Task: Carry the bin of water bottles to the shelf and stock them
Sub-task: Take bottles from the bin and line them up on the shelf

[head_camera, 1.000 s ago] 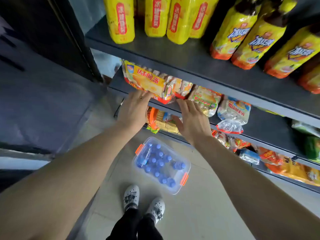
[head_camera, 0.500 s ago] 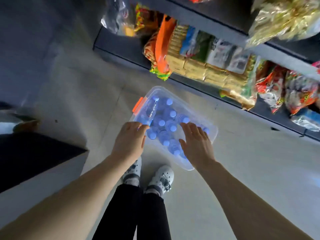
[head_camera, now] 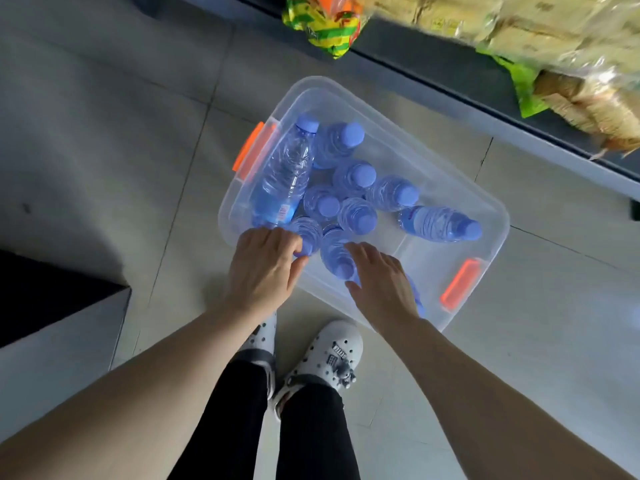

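Note:
A clear plastic bin [head_camera: 460, 188] with orange latches stands on the floor in front of my feet. It holds several water bottles with blue caps [head_camera: 356, 216]; most stand upright, one long bottle [head_camera: 287, 171] leans along the left wall, and another [head_camera: 440, 223] lies on its side. My left hand [head_camera: 263, 271] reaches in at the near left corner, with curled fingers and thumb round the top of a bottle [head_camera: 310, 233]. My right hand [head_camera: 384, 289] is over the near side. Its index finger and spread thumb touch a tilted bottle [head_camera: 334, 256], and the other fingers are hidden.
The grey bottom shelf [head_camera: 433, 67] runs across the top right, stocked with snack packs [head_camera: 571, 46] and a green and yellow bag [head_camera: 325, 26]. A dark and white block [head_camera: 52, 323] stands at the left. My white shoes [head_camera: 332, 355] are just behind the bin on the tiled floor.
My head has dropped from the upper shelves toward the floor. Both hands left the snack packs, came down to the bin, and now reach in among the bottles.

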### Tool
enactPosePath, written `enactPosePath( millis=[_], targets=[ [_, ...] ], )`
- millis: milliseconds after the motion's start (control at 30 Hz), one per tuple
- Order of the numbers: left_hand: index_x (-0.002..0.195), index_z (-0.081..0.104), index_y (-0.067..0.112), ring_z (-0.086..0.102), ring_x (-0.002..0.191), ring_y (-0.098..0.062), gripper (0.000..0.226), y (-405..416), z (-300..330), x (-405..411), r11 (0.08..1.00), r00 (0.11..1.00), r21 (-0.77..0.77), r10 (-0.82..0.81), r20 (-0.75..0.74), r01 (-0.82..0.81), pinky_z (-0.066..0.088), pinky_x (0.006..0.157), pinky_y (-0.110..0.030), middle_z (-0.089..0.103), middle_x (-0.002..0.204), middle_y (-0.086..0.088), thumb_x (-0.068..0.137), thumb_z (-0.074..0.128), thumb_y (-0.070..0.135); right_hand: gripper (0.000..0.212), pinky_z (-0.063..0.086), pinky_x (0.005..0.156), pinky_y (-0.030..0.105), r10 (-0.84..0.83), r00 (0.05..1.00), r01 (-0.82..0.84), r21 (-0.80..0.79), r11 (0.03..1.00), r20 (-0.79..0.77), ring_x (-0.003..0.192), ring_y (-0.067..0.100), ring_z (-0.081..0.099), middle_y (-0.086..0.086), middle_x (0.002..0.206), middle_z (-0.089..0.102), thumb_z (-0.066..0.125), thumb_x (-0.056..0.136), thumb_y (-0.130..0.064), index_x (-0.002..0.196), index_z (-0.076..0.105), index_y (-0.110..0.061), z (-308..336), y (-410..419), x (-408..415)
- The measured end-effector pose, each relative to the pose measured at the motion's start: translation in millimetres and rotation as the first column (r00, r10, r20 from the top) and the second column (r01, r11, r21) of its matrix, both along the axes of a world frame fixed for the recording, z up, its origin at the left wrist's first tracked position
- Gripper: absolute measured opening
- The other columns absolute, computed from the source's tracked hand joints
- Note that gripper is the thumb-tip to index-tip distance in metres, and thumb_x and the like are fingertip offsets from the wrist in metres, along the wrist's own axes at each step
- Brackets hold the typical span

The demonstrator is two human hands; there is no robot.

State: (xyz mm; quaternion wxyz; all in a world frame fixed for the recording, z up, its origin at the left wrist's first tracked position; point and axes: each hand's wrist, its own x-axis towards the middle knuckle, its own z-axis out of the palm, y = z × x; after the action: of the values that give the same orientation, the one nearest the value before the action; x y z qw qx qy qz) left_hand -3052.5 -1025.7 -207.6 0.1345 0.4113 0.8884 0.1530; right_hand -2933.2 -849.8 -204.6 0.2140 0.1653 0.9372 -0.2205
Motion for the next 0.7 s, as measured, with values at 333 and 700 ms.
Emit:
enactPosePath(
  millis=[333, 700],
  targets=[
    [0.096, 0.043, 0.020, 0.054, 0.078, -0.030, 0.015, -3, -19, 12, 0.999, 0.994, 0.028, 0.030, -0.101, -0.028, 0.036, 0.075, -0.042, 0.059, 0.087, -0.002, 0.087, 0.054, 0.027, 0.066, 0.056, 0.066, 0.041, -0.057, 0.985, 0.051, -0.045, 0.998, -0.162, 0.085, 0.032, 0.066, 0.006, 0.124, 0.060, 0.082, 0.068, -0.011, 0.124, 0.050, -0.019, -22, -3, 2],
    [0.106, 0.037, 0.025, 0.061, 0.086, -0.035, 0.039, 2, 13, -15, 0.970, 0.968, -0.234, -0.004, 0.249, 0.064, 0.047, 0.078, -0.045, 0.058, 0.095, -0.009, 0.084, 0.068, 0.017, 0.033, 0.044, 0.074, 0.033, -0.208, 0.978, 0.199, -0.307, 0.931, 0.004, 0.092, 0.026, 0.062, -0.003, 0.110, 0.066, 0.069, 0.087, -0.028, 0.117, 0.057, -0.022, 91, 34, -17]
  ],
)
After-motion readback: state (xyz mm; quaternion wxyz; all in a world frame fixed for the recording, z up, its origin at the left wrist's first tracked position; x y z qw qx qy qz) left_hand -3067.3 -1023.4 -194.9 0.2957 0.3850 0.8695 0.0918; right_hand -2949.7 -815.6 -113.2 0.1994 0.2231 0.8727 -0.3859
